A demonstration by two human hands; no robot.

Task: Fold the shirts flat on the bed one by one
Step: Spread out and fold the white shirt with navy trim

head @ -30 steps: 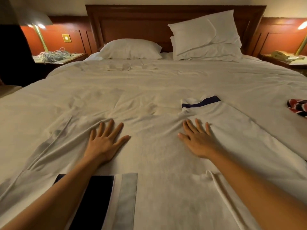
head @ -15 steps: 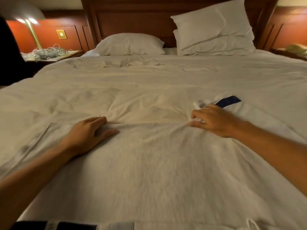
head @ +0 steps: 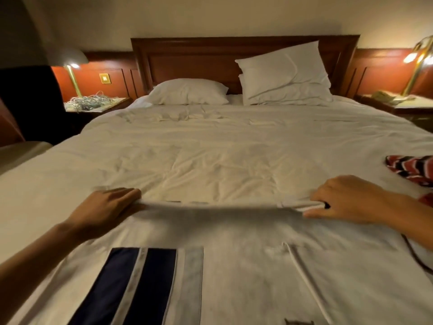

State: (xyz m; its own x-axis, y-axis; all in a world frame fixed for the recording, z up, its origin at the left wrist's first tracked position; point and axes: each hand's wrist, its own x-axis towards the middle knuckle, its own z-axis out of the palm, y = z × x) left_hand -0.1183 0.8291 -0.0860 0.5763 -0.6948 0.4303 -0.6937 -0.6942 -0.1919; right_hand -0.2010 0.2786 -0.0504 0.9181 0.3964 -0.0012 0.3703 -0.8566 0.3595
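A white shirt [head: 234, 266] is seen spread across the near part of the bed [head: 222, 148], with its navy and grey panel [head: 145, 285] closest to the camera and its far edge drawn into a taut line between the two hands. That edge is gripped at its left end by the left hand [head: 110, 205], whose fingers are curled over the cloth. At its right end it is gripped by the right hand [head: 349, 200], where a bunched fold of fabric is pinched between thumb and fingers. The edge appears raised just off the bedding, with a shadow cast beneath it, so the step in hand is judged to be a fold of the far part of the shirt toward the near part. For the next move, both ends would need to be carried toward the person together and at an even height, so that the fold is laid straight and no crease is trapped; the layers would then have to be pressed flat. A striped garment [head: 412, 171] can be seen near the right hand, presumably to be folded afterwards
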